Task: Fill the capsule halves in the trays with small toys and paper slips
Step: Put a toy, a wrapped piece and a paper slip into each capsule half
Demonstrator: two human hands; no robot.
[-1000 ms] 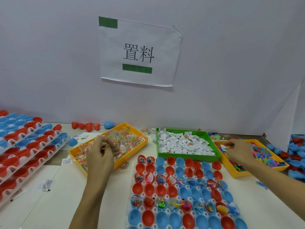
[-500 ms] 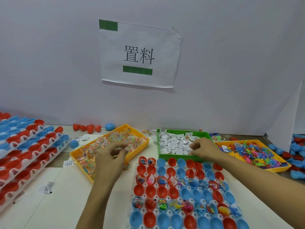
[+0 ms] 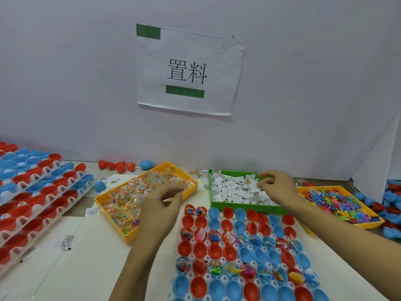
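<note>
A white capsule tray (image 3: 225, 278) of red and blue halves lies in front of me; some halves hold small toys and slips. My left hand (image 3: 159, 208) hovers at the near right edge of the yellow tray (image 3: 130, 236) of clear toy packets, with thumb and fingers curled and what looks like a clear packet pinched between them. Over the green tray (image 3: 238, 208) of white paper slips (image 3: 230, 187), my right hand (image 3: 280, 187) has curled fingers whose tips pinch at a slip. Whether its palm holds anything is hidden.
Another yellow tray (image 3: 358, 224) of colourful plastic toys sits at the right. Stacked trays of capsule halves (image 3: 32, 192) fill the left side. Loose red halves (image 3: 117, 166) and a blue one (image 3: 147, 165) lie by the back wall. Loose slips (image 3: 67, 242) dot the table.
My right hand moved left from the right toy tray to the green slip tray. My left hand moved right across the packet tray, towards the capsule tray.
</note>
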